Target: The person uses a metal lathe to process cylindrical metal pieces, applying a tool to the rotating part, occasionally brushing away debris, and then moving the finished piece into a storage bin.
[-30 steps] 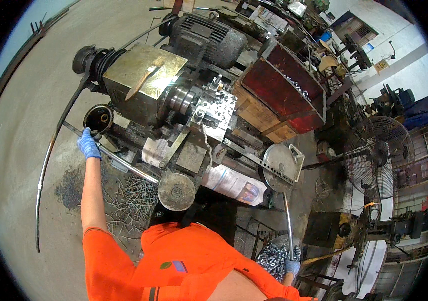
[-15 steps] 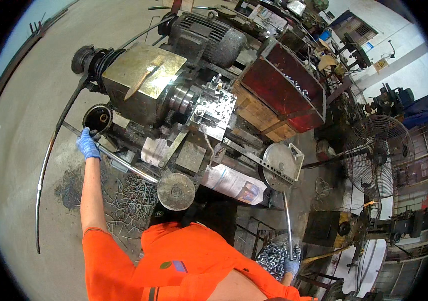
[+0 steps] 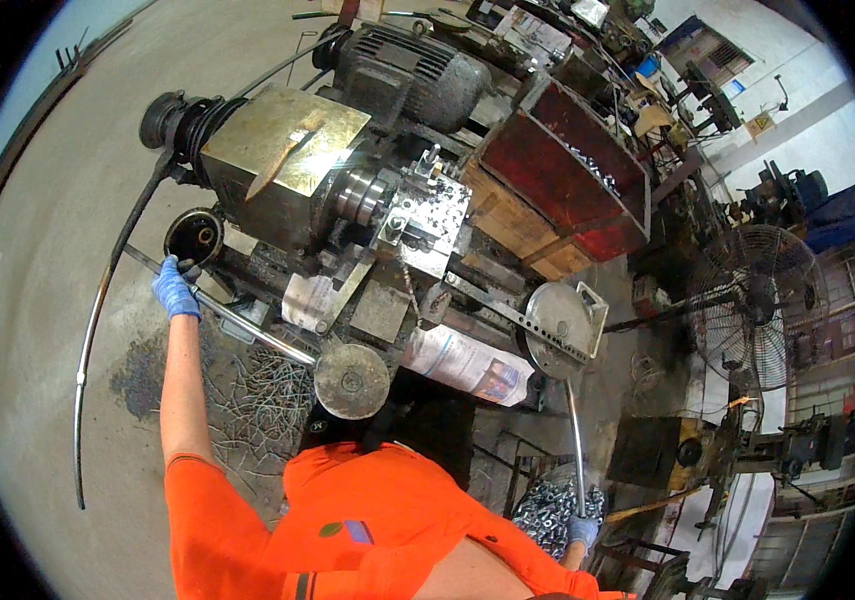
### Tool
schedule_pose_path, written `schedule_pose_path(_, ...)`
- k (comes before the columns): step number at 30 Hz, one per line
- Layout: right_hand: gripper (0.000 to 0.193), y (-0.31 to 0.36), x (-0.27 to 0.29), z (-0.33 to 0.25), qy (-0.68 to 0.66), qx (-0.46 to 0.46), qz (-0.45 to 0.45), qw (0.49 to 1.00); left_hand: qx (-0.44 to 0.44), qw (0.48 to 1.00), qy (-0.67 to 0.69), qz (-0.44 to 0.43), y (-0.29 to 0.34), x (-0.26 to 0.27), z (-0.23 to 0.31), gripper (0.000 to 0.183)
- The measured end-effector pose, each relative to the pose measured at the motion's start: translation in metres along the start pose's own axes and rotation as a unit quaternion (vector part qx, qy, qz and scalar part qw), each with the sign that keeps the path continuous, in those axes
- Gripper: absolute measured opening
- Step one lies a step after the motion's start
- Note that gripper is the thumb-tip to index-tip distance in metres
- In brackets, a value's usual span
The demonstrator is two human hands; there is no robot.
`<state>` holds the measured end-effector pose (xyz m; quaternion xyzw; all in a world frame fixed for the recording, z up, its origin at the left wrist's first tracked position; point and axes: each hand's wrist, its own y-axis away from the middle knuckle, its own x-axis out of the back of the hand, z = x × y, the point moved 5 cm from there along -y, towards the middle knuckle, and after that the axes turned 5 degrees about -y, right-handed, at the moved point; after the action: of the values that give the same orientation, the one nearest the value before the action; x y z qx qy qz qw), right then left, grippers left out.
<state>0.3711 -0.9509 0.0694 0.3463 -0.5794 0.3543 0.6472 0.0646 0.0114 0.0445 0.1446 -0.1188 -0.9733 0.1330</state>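
Note:
My left hand (image 3: 177,290), in a blue glove, is closed round a steel lever (image 3: 257,332) that runs to a round metal disc (image 3: 351,382). Low on the right, my blue-gloved right hand (image 3: 582,531) grips the lower end of a long steel handle (image 3: 576,440). That handle rises to a larger round plate (image 3: 559,325) beside a perforated bar (image 3: 507,312). Between the hands stands a lathe-like machine, with a shiny chuck (image 3: 358,195) facing a chip-covered tool slide (image 3: 427,215). Fingers of my right hand are partly hidden.
A wooden-handled brush (image 3: 282,165) lies on the headstock cover (image 3: 247,135). Behind are a motor (image 3: 407,80) and a red bin (image 3: 557,165) of metal parts. Many small metal parts (image 3: 547,515) fill a container near my right hand. A fan (image 3: 757,300) stands right; scrap (image 3: 262,400) litters the floor.
Both hands keep their grips in nearly the same places. The machine appears only a touch shifted in the picture.

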Motion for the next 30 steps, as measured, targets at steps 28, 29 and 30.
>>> schedule_pose_path(28, 0.038, 0.022, 0.008, 0.000, -0.036, -0.014, -0.032, 0.999, 0.039, 0.999, 0.000, -0.024, -0.006, -0.006, -0.004, 0.020)
schedule_pose_path(29, 0.037, 0.022, 0.006, 0.002, -0.043, -0.007, -0.020, 0.999, 0.040, 0.999, -0.002, -0.023, -0.004, -0.008, -0.003, 0.020)
schedule_pose_path(30, 0.036, 0.023, 0.005, 0.003, -0.040, -0.013, -0.028, 0.999, 0.041, 0.999, -0.004, -0.023, -0.002, -0.009, -0.003, 0.020)
